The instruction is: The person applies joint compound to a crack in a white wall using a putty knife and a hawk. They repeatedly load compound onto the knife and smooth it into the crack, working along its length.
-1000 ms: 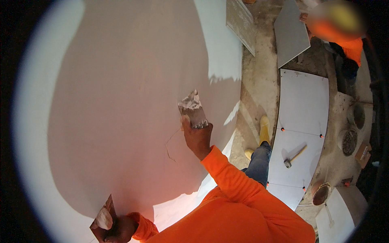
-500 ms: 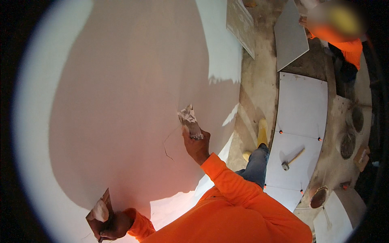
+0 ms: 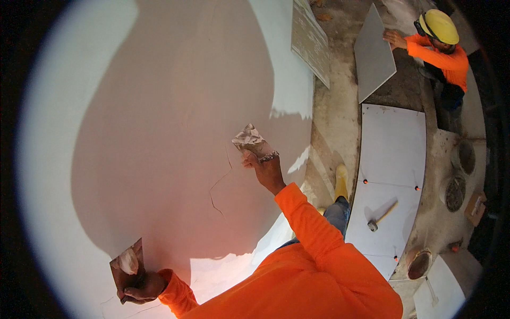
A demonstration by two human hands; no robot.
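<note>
A broad pale wall (image 3: pixel 175 106) spreads before me, with a thin crack (image 3: pixel 211 194) running through its shaded part. My right hand (image 3: pixel 267 169) is closed round a filling knife, whose flat metal blade (image 3: pixel 253 142) is smeared with whitish filler and lies at or close to the wall above the crack. Whether the blade's edge touches the wall is hard to tell. Lower left, my left hand (image 3: pixel 144 287) grips a second filling knife (image 3: pixel 121 272). A lump of pale filler (image 3: pixel 128 261) sits on its wide blade.
Right of me, white boards (image 3: pixel 394 143) lie on the floor with a mallet (image 3: pixel 381 215) on top. Several round buckets (image 3: pixel 455 193) stand beyond. A co-worker in orange and a yellow helmet (image 3: pixel 440 26) steadies an upright board (image 3: pixel 374 58). Another panel (image 3: pixel 311 42) leans by the wall.
My right hand has moved up along the wall with its filling knife, and more of the crack shows below it. My left hand is little changed. The view has shifted slightly.
</note>
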